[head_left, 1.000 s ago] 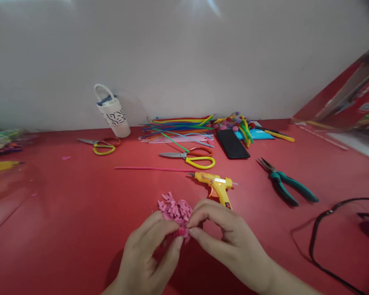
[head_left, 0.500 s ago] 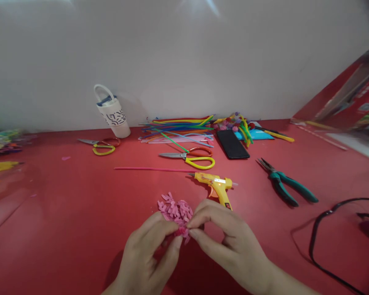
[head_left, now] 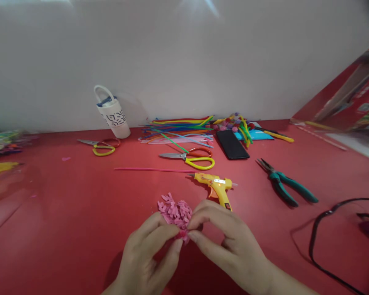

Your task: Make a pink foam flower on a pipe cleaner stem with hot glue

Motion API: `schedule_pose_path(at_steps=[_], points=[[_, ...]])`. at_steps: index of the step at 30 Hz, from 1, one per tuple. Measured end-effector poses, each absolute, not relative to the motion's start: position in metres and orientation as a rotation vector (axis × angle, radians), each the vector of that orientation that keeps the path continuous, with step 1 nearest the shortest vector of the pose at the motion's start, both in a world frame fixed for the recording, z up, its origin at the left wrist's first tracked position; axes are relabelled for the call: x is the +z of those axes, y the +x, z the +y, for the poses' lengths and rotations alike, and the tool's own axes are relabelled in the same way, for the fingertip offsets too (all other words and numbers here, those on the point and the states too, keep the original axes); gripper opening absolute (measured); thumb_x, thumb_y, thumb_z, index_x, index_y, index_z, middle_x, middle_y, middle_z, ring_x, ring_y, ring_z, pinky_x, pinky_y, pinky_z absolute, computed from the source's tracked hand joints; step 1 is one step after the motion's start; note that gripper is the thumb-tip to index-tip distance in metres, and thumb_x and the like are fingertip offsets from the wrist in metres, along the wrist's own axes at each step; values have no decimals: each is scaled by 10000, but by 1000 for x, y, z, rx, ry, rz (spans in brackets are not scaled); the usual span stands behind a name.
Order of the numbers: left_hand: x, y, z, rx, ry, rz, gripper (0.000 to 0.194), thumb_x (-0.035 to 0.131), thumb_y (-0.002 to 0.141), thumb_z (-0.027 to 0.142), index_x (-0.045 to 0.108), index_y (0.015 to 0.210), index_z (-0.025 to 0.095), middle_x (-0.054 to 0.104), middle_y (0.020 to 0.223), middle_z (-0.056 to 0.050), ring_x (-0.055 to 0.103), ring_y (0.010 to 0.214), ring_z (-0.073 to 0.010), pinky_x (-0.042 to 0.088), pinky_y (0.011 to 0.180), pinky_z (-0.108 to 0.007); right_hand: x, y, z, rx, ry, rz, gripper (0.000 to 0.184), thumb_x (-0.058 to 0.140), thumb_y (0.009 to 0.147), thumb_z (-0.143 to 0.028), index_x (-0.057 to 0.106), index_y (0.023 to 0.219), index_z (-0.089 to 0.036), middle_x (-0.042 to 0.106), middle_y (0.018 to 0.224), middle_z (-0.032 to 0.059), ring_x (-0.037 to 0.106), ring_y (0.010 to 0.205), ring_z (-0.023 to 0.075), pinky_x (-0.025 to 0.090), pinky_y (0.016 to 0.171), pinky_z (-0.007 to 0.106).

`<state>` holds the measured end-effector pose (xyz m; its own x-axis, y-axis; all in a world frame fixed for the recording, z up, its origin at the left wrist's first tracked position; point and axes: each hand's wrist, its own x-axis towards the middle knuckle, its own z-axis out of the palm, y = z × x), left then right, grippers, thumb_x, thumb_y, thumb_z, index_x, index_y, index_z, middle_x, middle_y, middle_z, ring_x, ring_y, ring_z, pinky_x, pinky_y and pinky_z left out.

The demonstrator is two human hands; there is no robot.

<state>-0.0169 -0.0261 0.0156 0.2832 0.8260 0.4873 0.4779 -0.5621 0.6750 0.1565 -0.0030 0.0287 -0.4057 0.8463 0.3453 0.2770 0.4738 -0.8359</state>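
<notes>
Hanging over a smooth red table point(head_left: 80, 229), left hand point(head_left: 138, 250) and right hand point(head_left: 233, 241) both have fingertips pinched on one thing, at the near edge of a loose pile of flat, forked, maybe felt pink scraps point(head_left: 175, 209): a tiny, roundish bright pink bit point(head_left: 182, 234). Probably light, soft, easily squashed, so I'd grip its edges.

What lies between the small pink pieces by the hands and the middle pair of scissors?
In the head view, a thin pink stick lies between the pink pieces and the scissors, with red tabletop around it.
</notes>
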Motion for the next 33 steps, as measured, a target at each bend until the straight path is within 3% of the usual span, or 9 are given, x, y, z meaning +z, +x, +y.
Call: schedule_pose_path(at_steps=[6, 12, 16, 19, 23, 33], points=[[14, -21, -24, 1110, 1740, 1098, 136, 510, 835, 142, 629, 831, 211, 543, 772, -10, 542, 701, -124, 443, 628, -217, 31, 157, -5, 881, -912, -1837, 140, 530, 761, -46, 568, 776, -181, 565, 716, -10, 537, 668, 100, 441, 634, 198], [15, -17, -23, 983, 1007, 979, 145, 582, 798, 241, 656, 695, 170, 516, 685, 10, 426, 524, -72, 371, 482, -187, 31, 155, -7, 884, -886, -1851, 116, 530, 752, -73, 577, 793, -170, 560, 700, 3, 527, 642, 111, 447, 607, 216], [17, -13, -23, 929, 599, 874, 148, 594, 772, 227, 635, 665, 133, 568, 653, -12, 488, 546, -82, 390, 501, -186, 29, 155, -7, 868, -896, -1843, 142, 519, 760, -57, 568, 804, -184, 570, 712, -1, 540, 657, 113, 452, 621, 219], [16, -13, -22, 866, 487, 812, 137, 588, 762, 218, 628, 674, 122, 579, 641, -16, 493, 465, -66, 324, 409, -169, 27, 155, -6, 885, -906, -1855, 140, 518, 773, -61, 571, 806, -187, 574, 728, -6, 543, 669, 108, 450, 633, 214], [12, -12, -22, 811, 444, 803, 139, 560, 756, 198, 619, 664, 111, 573, 593, -5, 350, 332, 1, 149, 352, -162, 25, 154, -6, 915, -958, -1841, 130, 523, 779, -69, 576, 793, -186, 570, 724, -13, 542, 675, 105, 446, 640, 211], [12, -9, -22, 816, 503, 903, 120, 546, 709, 171, 590, 611, 120, 528, 527, 30, 265, 340, -1, 139, 383, -180, 27, 151, -5, 1090, -1073, -1813, 143, 512, 784, -113, 563, 673, -188, 566, 663, -17, 535, 636, 112, 443, 611, 214]])
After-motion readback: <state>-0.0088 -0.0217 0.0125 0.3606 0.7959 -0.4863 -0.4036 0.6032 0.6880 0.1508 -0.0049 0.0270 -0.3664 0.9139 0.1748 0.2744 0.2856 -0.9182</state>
